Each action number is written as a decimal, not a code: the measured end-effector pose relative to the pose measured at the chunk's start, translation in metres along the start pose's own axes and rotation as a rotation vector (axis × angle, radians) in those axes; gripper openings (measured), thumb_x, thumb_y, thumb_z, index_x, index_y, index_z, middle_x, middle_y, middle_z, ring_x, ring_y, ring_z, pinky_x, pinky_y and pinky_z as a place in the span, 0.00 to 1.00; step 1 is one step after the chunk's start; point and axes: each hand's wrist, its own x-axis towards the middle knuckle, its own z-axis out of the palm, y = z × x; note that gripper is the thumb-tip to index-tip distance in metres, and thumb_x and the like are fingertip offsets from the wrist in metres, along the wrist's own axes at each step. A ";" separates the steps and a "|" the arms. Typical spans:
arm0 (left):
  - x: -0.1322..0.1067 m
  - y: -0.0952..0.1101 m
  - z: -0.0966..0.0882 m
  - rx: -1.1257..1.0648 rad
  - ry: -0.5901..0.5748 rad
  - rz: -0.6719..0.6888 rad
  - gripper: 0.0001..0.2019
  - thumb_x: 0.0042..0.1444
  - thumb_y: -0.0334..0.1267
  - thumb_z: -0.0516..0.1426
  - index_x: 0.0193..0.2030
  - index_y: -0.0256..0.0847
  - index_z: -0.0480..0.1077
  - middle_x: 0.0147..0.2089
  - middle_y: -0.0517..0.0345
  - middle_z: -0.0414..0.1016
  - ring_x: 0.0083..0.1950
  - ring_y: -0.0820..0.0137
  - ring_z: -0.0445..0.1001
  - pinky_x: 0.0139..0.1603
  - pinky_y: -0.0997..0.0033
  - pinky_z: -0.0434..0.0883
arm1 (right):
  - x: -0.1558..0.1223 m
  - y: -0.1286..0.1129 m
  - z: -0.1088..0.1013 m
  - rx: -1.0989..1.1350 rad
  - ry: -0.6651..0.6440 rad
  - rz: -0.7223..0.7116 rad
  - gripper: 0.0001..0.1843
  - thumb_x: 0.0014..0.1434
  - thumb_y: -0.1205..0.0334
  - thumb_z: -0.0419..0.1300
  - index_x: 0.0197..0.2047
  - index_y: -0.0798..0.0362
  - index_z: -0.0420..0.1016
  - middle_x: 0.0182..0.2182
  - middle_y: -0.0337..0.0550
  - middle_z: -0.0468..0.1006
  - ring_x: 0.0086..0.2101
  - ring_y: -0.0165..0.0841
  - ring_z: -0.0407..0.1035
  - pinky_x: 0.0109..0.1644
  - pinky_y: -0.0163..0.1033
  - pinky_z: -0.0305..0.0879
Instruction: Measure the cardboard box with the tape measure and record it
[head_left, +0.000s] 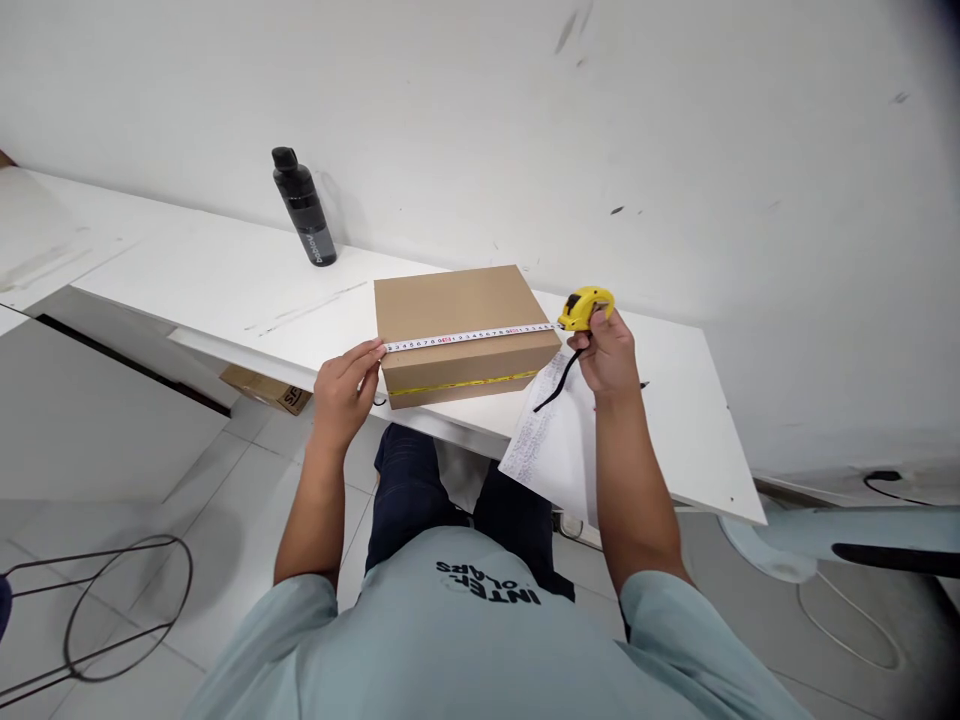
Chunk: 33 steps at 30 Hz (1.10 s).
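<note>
1. Head view: a printed tape blade [472,337] was stretched from left to right across the top of a cardboard box [454,298], its long axis set nearly parallel to the box's front edge and just behind it.
2. The blade's free end was held at the box's left edge by the left hand [345,390], whose fingers were pressed together with their tips on it; how the thumb was placed could not be fully told.
3. The yellow case [581,312] was gripped by the right hand [609,350], with fingers curled and thumb closed against it, just beyond the box's right edge. The case was thus nearest the right hand, the free end nearest the left.
4. The blade was seen to be white, marked with black digits and small red blocks; a black strap [559,387] was hung from the case.
5. A yellow strip [465,384] was borne along the box's front face.
6. The box was placed on a white tabletop [180,260], close to its front edge. Written paper [566,450] was laid beside it at the right, and a dark bottle [306,210] was stood behind, at the left.
</note>
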 end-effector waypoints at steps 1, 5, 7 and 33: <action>0.001 0.001 -0.003 -0.024 -0.012 0.001 0.14 0.73 0.37 0.53 0.58 0.45 0.77 0.60 0.51 0.82 0.61 0.65 0.81 0.58 0.62 0.75 | 0.000 0.002 0.001 -0.007 -0.016 -0.008 0.26 0.46 0.41 0.79 0.42 0.47 0.82 0.37 0.37 0.80 0.26 0.21 0.61 0.25 0.28 0.59; 0.004 0.006 -0.011 -0.090 -0.043 -0.045 0.14 0.73 0.39 0.53 0.58 0.46 0.78 0.60 0.52 0.82 0.62 0.64 0.81 0.59 0.60 0.76 | 0.000 0.007 0.000 -0.047 -0.059 -0.024 0.24 0.49 0.40 0.77 0.43 0.45 0.82 0.38 0.36 0.78 0.26 0.22 0.61 0.25 0.29 0.60; 0.005 0.005 -0.011 -0.163 -0.048 -0.072 0.15 0.73 0.40 0.52 0.58 0.46 0.78 0.60 0.52 0.82 0.62 0.64 0.80 0.61 0.58 0.76 | 0.001 0.008 -0.002 -0.064 -0.065 -0.032 0.25 0.49 0.39 0.77 0.44 0.44 0.82 0.38 0.37 0.78 0.26 0.23 0.61 0.25 0.29 0.61; 0.000 0.015 0.004 -0.122 0.026 -0.151 0.16 0.68 0.47 0.61 0.58 0.45 0.77 0.60 0.48 0.81 0.55 0.63 0.82 0.43 0.65 0.81 | -0.005 0.009 -0.001 -0.030 -0.077 -0.028 0.23 0.51 0.42 0.77 0.44 0.45 0.82 0.38 0.36 0.78 0.24 0.22 0.59 0.26 0.29 0.61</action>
